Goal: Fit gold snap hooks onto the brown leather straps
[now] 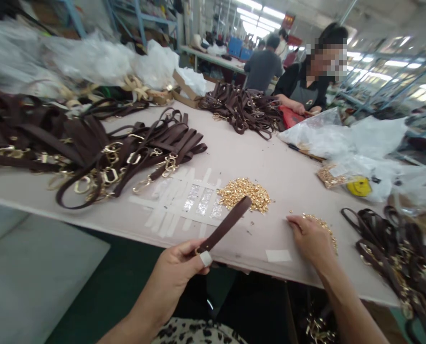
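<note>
My left hand (179,272) pinches a dark brown leather strap (229,224) near the table's front edge. The strap's looped end points up and away to the right, and white tape wraps my thumb. Over the table to the right, my right hand (311,236) has its fingers pressed together beside a small pile of gold-coloured metal pieces (327,227); whatever its fingertips hold is too small to make out. A larger heap of gold-coloured metal pieces (246,193) lies beyond the strap's end.
Brown straps with gold clasps (126,148) heap up on the left, with more straps (395,253) at right and a pile (241,107) farther back. Taped strips (177,203) mark the tabletop. Plastic bags (363,138) and a yellow tape measure (358,187) lie right. A co-worker (302,88) sits across.
</note>
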`<state>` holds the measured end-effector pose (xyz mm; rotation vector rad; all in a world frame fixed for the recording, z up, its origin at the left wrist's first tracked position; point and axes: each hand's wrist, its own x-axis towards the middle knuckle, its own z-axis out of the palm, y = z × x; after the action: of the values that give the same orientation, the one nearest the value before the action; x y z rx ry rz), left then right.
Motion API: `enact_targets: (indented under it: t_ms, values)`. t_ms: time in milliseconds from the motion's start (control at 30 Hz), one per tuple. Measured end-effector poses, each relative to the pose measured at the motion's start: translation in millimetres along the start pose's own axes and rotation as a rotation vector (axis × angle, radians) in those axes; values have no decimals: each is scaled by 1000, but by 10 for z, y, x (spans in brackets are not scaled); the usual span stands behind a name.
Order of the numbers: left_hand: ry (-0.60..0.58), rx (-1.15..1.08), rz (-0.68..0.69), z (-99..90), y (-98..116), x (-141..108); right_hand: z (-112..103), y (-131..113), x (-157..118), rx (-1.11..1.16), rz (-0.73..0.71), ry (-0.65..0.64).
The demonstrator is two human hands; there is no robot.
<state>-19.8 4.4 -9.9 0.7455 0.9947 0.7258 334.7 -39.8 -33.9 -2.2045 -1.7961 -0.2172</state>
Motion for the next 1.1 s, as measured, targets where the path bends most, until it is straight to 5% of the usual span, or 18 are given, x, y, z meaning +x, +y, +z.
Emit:
enact_targets:
  t_ms: [300,400,533,700,1100]
  values:
    - [-46,24,114,26,-9,-50,-8,208,239,121,235,-213]
    - [-24,35,147,39,-53,-34,-66,-106,124,220,202,-116]
    - [-6,28,150,91,-84,-3,-119,-944,-248,619,13,108]
    - [-27,94,231,120,-147,-31,-70,-1763,-464,908,-289,108]
    - [-9,424,460,70,-159,-119,-66,-1801,-458,945,-291,77]
